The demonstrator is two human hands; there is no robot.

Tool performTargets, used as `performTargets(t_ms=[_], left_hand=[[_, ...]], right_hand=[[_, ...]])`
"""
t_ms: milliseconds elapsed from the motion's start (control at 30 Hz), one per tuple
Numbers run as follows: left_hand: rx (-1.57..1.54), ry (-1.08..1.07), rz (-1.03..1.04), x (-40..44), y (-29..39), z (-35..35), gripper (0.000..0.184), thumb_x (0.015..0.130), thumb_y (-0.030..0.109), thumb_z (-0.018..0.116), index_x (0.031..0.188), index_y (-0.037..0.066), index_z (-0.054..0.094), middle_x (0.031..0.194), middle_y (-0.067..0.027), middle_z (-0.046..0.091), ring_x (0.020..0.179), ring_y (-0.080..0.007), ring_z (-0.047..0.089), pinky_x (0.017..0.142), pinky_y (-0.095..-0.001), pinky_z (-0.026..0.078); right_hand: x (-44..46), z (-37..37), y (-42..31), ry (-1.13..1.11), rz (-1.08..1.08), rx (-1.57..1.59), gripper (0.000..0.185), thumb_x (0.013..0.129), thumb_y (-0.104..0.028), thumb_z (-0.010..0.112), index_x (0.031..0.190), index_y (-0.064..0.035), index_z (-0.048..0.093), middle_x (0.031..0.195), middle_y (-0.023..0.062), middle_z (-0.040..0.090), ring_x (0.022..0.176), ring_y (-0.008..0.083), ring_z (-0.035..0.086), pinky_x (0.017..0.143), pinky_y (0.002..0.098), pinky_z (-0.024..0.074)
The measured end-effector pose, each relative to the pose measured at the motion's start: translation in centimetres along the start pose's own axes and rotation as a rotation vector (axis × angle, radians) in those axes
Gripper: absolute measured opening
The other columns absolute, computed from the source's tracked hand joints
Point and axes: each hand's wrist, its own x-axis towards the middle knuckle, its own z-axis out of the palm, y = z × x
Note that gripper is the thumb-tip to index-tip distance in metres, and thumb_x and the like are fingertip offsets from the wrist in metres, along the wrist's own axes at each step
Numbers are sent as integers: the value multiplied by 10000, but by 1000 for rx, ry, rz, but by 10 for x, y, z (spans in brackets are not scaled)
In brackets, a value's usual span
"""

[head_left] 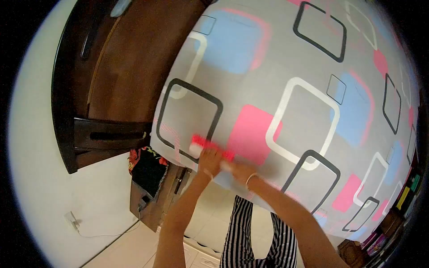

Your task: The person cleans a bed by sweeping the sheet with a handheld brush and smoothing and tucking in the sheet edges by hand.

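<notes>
The red-pink fluffy item (208, 144) is located on top of the patterned sheet (268, 89), close to the sheet's near edge. Relative to the wearer's body, it lies just beyond the hands. Its long axis slants from upper left to lower right, roughly across the front of the wearer. The left hand (210, 161) is the nearer: it is curled over the item's middle, apparently gripping it. The right hand (240, 172) is positioned just beside the lower-right end; its fingers are blurred, and whether they grip the item cannot be told.

Appearance: bright, shaggy surface with uneven edges and a pale patch at the left end (whether this is a backing or a separate part is unclear).

Surroundings: the item overlaps the lower part of a black outline (196, 92) printed on the sheet, and a solid pink print (248, 134) adjoins it on the right. A brown headboard (134, 67) stands at the sheet's left side. Below it, a dark floral cloth (149, 174) lies on a wooden surface (136, 203). The wearer's striped trousers (241, 232) show below the hands.
</notes>
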Motion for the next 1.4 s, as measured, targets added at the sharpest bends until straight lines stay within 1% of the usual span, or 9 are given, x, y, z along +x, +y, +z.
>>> performTargets(t_ms=[67, 133, 233, 467, 700, 900, 1100, 1233, 1400], left_hand=[[-25, -129, -132, -71, -10, 8, 176, 692, 98, 575, 863, 71, 546, 924, -109, 548, 952, -302, 510, 884, -430, 356], [-119, -157, -233, -115, -13, 14, 179, 696, 101, 571, 873, 76, 549, 927, -109, 551, 965, -300, 508, 891, -431, 349], [-84, -175, -242, -131, -18, 16, 193, 688, 98, 572, 879, 82, 550, 932, -111, 555, 970, -296, 507, 909, -430, 339], [-22, 382, 148, 79, -47, -92, 262, 713, 64, 534, 968, 45, 587, 1047, -106, 564, 1087, -248, 479, 1043, -427, 262], [195, -28, 181, 188, -96, -105, 265, 761, 112, 530, 1023, 94, 570, 1084, -98, 571, 1137, -240, 466, 1036, -391, 262], [90, 45, 54, 34, -181, -62, 338, 656, 62, 598, 990, 85, 551, 986, -88, 567, 1021, -271, 506, 946, -414, 322], [-28, -212, -269, -128, -120, -18, 245, 717, 71, 564, 961, 92, 555, 973, -92, 565, 990, -263, 519, 882, -417, 350], [-34, -67, -332, -137, -80, 11, 201, 729, 54, 543, 926, 87, 565, 923, -100, 570, 925, -274, 526, 825, -422, 370], [-143, 327, -80, -31, -1, -23, 253, 693, 57, 547, 944, 84, 549, 905, -91, 556, 907, -271, 517, 806, -405, 373]], right_hand=[[-13, 14, -50, -255, -49, 168, 549, 851, -130, 413, 1370, -236, 271, 846, 198, 631, 738, 352, 620, 664, 456, 489], [-25, 6, -80, -406, -139, 66, 650, 861, -107, 393, 1413, -285, 101, 869, 209, 622, 741, 348, 620, 667, 451, 495], [-27, -11, -91, -449, -179, 122, 629, 868, -104, 401, 1409, -295, 143, 956, 217, 618, 850, 360, 623, 709, 478, 505], [40, -116, -12, 404, -3, 47, 600, 836, -195, 492, 1368, -312, 240, 801, 159, 619, 665, 338, 618, 539, 469, 471], [130, -153, -16, 587, 115, 103, 623, 835, -165, 515, 1383, -273, 240, 828, 187, 612, 728, 351, 601, 623, 427, 475], [153, -49, -90, 113, -61, -42, 597, 827, -140, 498, 1362, -286, 276, 814, 173, 633, 698, 344, 621, 610, 458, 491], [78, -38, -155, -566, -244, -140, 606, 862, -149, 435, 1380, -346, 191, 961, 181, 622, 811, 343, 630, 668, 459, 505], [64, 56, -88, -220, -252, -69, 573, 899, -190, 384, 1377, -398, 145, 1028, 186, 604, 856, 343, 628, 720, 451, 517], [-16, -87, -20, 5, -185, -403, 591, 853, -156, 439, 1360, -393, 247, 881, 142, 624, 718, 287, 634, 626, 390, 523]])
